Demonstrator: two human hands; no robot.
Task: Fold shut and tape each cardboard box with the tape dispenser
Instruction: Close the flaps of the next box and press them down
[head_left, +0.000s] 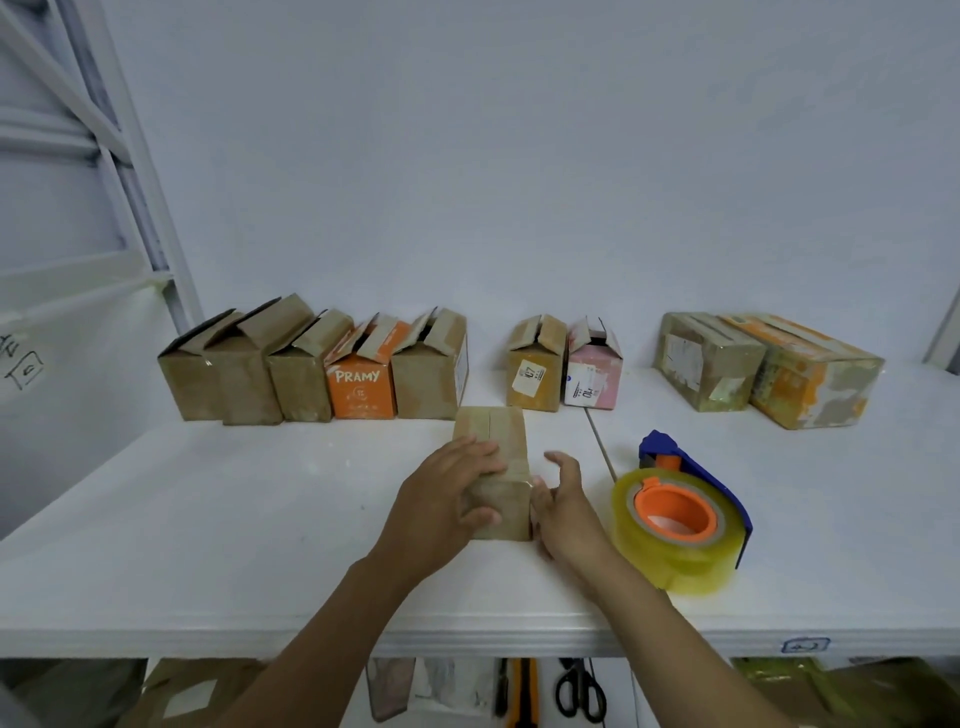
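Closest in, saw two bare forearms crossing the front edge of the white table (208, 519), angled inward to meet at one small cardboard box (493, 428). Placed that box near the table's middle, in front of the back row and apart from it, flaps folded down with the centre seam showing. Caught a sheen along its near top edge (tape, possibly; could not tell).

Judged the main risk to be the flaps springing up on any easing of the left hand (447, 493), with nothing visibly sealing the far part of the seam. Judged a second risk in the box itself: light by the look of it, likely to skid or tip under a pull of tape without a firm hold. Noted the tape dispenser (680, 514) lying on its side just beside the right wrist, not touching; feared a careless reach knocking it away.

Found the left hand draped over the box's near end, fingers spread across the top, thumb hooked onto the near face, gripping it. Found the right hand (563, 504) at the box's right side, thumb touching the near right edge, fingers loosely spread and lifted clear, holding nothing. Counted seven open-flapped boxes (431, 374) along the back, plus two sealed-looking boxes (711, 364) at far right.
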